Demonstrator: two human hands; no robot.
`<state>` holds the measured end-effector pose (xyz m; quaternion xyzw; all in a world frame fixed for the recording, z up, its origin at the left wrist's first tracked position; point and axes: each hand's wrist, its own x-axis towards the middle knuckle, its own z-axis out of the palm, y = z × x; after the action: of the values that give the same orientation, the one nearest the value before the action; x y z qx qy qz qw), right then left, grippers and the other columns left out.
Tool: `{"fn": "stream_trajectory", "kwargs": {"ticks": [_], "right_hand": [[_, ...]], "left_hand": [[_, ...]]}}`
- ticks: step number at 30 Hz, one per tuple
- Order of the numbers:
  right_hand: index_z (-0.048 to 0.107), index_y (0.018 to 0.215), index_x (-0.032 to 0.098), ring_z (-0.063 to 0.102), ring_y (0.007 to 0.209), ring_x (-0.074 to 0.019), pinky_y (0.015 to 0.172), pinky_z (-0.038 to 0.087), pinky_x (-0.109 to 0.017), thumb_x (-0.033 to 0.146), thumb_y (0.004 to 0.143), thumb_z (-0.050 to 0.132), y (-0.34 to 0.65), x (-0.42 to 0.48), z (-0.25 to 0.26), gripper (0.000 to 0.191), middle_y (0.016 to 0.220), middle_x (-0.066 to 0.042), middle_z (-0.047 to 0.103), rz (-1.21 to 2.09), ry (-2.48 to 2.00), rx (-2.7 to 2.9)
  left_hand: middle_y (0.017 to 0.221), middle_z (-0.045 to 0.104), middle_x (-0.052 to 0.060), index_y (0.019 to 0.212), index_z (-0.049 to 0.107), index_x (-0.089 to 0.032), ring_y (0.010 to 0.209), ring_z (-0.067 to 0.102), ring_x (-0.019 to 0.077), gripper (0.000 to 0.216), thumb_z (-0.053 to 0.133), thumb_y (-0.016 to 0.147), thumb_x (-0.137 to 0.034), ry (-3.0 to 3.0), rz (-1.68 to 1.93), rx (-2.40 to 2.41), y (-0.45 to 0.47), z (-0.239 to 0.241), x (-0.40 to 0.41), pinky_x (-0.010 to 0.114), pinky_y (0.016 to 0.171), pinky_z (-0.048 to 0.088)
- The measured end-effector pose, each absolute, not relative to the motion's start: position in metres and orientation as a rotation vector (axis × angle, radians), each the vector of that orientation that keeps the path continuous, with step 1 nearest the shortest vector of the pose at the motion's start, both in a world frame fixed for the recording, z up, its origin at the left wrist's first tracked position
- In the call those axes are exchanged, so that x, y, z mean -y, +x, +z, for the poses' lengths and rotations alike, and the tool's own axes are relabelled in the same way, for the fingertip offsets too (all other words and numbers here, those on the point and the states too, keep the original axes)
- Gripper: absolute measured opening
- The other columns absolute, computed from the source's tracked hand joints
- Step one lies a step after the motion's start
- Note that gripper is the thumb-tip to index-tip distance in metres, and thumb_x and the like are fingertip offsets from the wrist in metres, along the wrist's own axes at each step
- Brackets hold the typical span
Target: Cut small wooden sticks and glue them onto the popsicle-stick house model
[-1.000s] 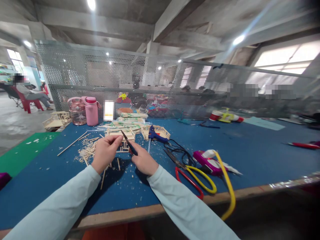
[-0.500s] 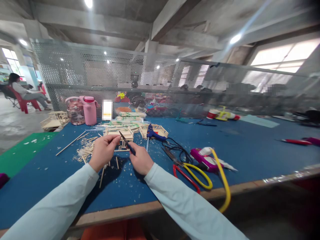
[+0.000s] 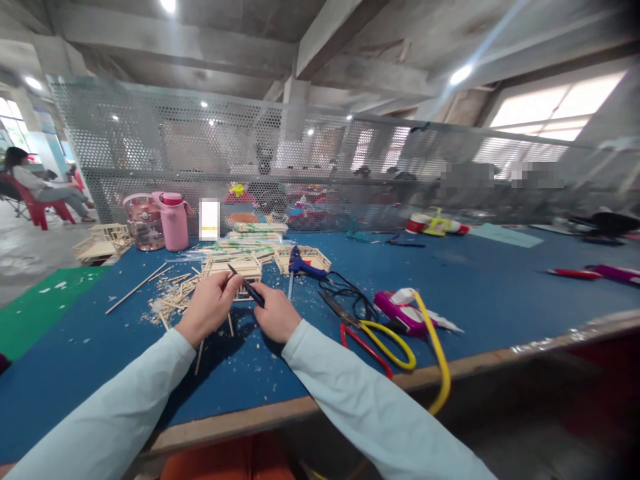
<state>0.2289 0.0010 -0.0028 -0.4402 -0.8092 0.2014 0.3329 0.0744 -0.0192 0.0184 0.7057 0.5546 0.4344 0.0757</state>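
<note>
My right hand [image 3: 274, 316] is closed on a small dark-handled cutter [image 3: 246, 287] whose blade points up and left. My left hand [image 3: 209, 305] is closed in a pinch right at the blade tip, holding something I cannot make out, perhaps a thin wooden stick. Both hands hover just above the blue table [image 3: 500, 287], in front of a small stick-built frame [image 3: 235, 267]. Loose wooden sticks and shavings [image 3: 173, 297] lie to the left of my left hand.
Red-and-yellow scissors [image 3: 373, 333], a blue glue gun [image 3: 300, 265] with black cord, and a magenta tool with yellow hose [image 3: 407, 313] lie to the right. Pink bottles [image 3: 173, 220] and stick models stand at the back left. A mesh fence runs behind. A person sits far left.
The view has drifted, so everything sits lower left in frame. My hands keep the same grip, with the cutter tip staying against my left fingers.
</note>
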Motion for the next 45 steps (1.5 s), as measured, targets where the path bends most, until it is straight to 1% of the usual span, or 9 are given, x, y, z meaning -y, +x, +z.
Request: {"fn": "stream_trajectory", "kwargs": {"ticks": [6, 17, 23, 28, 34, 37, 41, 43, 45], "right_hand": [[0.056, 0.105, 0.021, 0.058, 0.095, -0.0198, 0.082, 0.041, -0.027, 0.007, 0.065, 0.045, 0.225, 0.001, -0.006, 0.044, 0.101, -0.005, 0.064, 0.393, -1.125, 2.207], [0.052, 0.106, 0.015, 0.055, 0.094, -0.0238, 0.082, 0.039, -0.033, 0.014, 0.068, 0.048, 0.22, 0.007, -0.002, 0.039, 0.099, -0.013, 0.061, 0.066, -1.376, 2.192], [0.057, 0.103, 0.021, 0.058, 0.086, -0.019, 0.076, 0.041, -0.026, 0.008, 0.069, 0.043, 0.222, 0.003, 0.001, 0.039, 0.09, -0.004, 0.065, 0.401, -1.144, 2.077], [0.056, 0.102, 0.018, 0.057, 0.085, -0.0187, 0.076, 0.04, -0.028, 0.008, 0.07, 0.04, 0.242, 0.009, 0.014, 0.038, 0.091, -0.005, 0.064, 0.486, -1.26, 2.038], [0.048, 0.122, 0.016, 0.049, 0.1, -0.0303, 0.083, 0.035, -0.041, 0.019, 0.068, 0.053, 0.278, 0.047, 0.013, 0.054, 0.106, -0.016, 0.055, 0.145, -1.749, 2.292], [0.047, 0.125, 0.018, 0.049, 0.101, -0.0318, 0.085, 0.035, -0.044, 0.036, 0.071, 0.056, 0.285, 0.058, 0.003, 0.058, 0.104, -0.016, 0.055, 0.084, -1.72, 2.431], [0.039, 0.132, 0.016, 0.04, 0.117, -0.0326, 0.095, 0.03, -0.046, 0.055, 0.066, 0.058, 0.298, 0.062, 0.0, 0.078, 0.126, -0.017, 0.045, 0.028, -1.541, 2.455], [0.04, 0.13, 0.015, 0.04, 0.118, -0.0296, 0.095, 0.033, -0.042, 0.052, 0.074, 0.051, 0.313, 0.063, 0.004, 0.068, 0.128, -0.017, 0.044, -0.066, -1.545, 2.399], [0.048, 0.123, 0.012, 0.05, 0.107, -0.028, 0.087, 0.039, -0.039, 0.042, 0.082, 0.044, 0.333, 0.062, 0.009, 0.05, 0.114, -0.017, 0.054, -0.215, -1.757, 2.297]], "left_hand": [[0.045, 0.046, 0.0, 0.048, 0.04, -0.02, 0.048, 0.044, 0.015, 0.046, 0.031, 0.083, -0.048, 2.052, 1.212, -1.815, 0.073, 0.015, 0.016, 0.025, 0.049, 0.026], [0.045, 0.039, -0.001, 0.046, 0.036, -0.021, 0.049, 0.038, 0.0141, 0.046, 0.029, 0.084, -0.048, 1.868, 1.253, -1.677, 0.077, 0.013, 0.015, 0.025, 0.051, 0.025], [0.055, 0.039, -0.003, 0.056, 0.037, -0.02, 0.055, 0.036, 0.0123, 0.036, 0.029, 0.085, -0.039, 1.852, 1.432, -1.289, 0.076, 0.016, 0.019, 0.024, 0.054, 0.03], [0.054, 0.041, -0.003, 0.071, 0.055, -0.018, 0.053, 0.039, 0.0115, 0.032, 0.036, 0.083, -0.04, 1.802, 1.431, -1.224, 0.074, 0.02, 0.02, 0.023, 0.053, 0.032], [0.054, 0.048, -0.002, 0.087, 0.066, -0.014, 0.054, 0.044, 0.0112, 0.033, 0.048, 0.078, -0.041, 1.686, 1.529, -1.243, 0.075, 0.013, 0.014, 0.023, 0.053, 0.036], [0.062, 0.057, 0.0, 0.103, 0.063, -0.012, 0.057, 0.048, 0.011, 0.043, 0.055, 0.073, -0.041, 1.6, 1.53, -1.2, 0.077, 0.006, 0.01, 0.023, 0.056, 0.04], [0.067, 0.062, 0.002, 0.1, 0.064, -0.01, 0.06, 0.053, 0.0109, 0.043, 0.058, 0.071, -0.042, 1.555, 1.482, -1.158, 0.081, 0.002, 0.01, 0.025, 0.061, 0.045], [0.065, 0.061, 0.002, 0.101, 0.063, -0.01, 0.059, 0.054, 0.0104, 0.042, 0.056, 0.072, -0.041, 1.545, 1.479, -1.13, 0.082, 0.003, 0.012, 0.024, 0.061, 0.045], [0.063, 0.06, 0.0, 0.104, 0.061, -0.011, 0.058, 0.053, 0.0094, 0.041, 0.054, 0.075, -0.04, 1.542, 1.475, -1.095, 0.083, 0.004, 0.014, 0.022, 0.06, 0.044]]}}
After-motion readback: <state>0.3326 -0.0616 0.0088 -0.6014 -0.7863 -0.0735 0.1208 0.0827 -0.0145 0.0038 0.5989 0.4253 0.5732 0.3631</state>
